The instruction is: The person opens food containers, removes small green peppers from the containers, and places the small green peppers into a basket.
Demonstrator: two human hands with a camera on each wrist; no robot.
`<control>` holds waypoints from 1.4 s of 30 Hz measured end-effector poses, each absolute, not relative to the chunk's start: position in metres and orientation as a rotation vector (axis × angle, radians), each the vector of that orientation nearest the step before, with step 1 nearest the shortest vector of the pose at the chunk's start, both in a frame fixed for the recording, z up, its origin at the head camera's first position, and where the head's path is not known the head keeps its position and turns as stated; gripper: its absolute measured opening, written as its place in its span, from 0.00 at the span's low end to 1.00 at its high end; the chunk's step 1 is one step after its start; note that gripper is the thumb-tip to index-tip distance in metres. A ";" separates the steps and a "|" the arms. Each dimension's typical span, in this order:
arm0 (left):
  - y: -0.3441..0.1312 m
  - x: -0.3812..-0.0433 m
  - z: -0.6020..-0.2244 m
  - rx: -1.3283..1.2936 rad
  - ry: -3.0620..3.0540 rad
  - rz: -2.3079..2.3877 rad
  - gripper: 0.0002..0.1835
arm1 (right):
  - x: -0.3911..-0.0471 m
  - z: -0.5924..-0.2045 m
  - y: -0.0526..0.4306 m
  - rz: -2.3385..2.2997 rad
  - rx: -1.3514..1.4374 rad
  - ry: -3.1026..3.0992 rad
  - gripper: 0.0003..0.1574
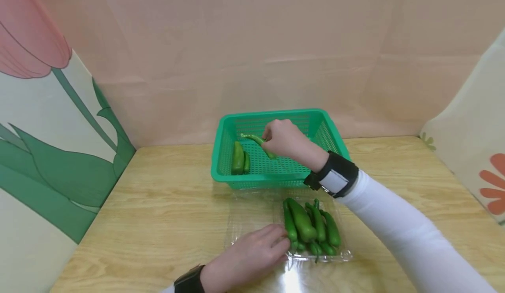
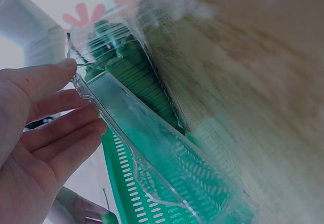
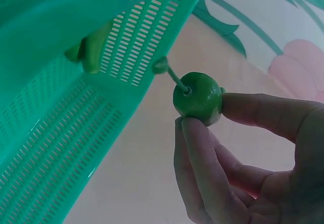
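Observation:
In the head view my right hand (image 1: 289,140) is over the green plastic basket (image 1: 260,179), pinching a long green chili pepper (image 1: 252,137). The right wrist view shows this pepper (image 3: 200,102) end-on, stem towards the camera, between thumb and fingertips. Two green peppers (image 1: 238,159) lie at the basket's left end. In front of it stands a clear plastic clamshell box (image 1: 345,254), its lid folded open to the left, with several green peppers (image 1: 301,220) inside. My left hand (image 1: 254,251) holds the box's near edge, thumb and fingers at the rim (image 2: 88,95).
The basket and box stand on a light wooden table (image 1: 165,214). Behind the basket rises a plain pinkish backdrop (image 1: 256,56). Panels with printed flowers flank the table left (image 1: 79,152) and right (image 1: 473,144).

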State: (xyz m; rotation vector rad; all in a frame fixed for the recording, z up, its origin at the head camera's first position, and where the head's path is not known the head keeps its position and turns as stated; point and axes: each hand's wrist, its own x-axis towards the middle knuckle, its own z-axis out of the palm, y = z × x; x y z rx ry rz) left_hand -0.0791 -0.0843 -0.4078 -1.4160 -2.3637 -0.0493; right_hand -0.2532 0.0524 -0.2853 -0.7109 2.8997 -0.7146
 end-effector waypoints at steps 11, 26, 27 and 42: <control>-0.084 -0.079 -0.407 -1.408 -2.352 -0.021 0.05 | -0.282 -0.294 0.033 -0.747 -0.618 2.826 0.23; -0.085 -0.080 -0.408 -1.404 -2.318 -0.021 0.05 | -0.318 -0.303 0.020 -0.702 -0.546 2.831 0.13; -0.085 -0.080 -0.408 -1.406 -2.314 -0.021 0.05 | -0.320 -0.303 0.020 -0.696 -0.545 2.830 0.13; -0.085 -0.079 -0.409 -1.402 -2.380 -0.026 0.05 | -0.344 -0.313 0.014 -0.655 -0.433 2.831 0.08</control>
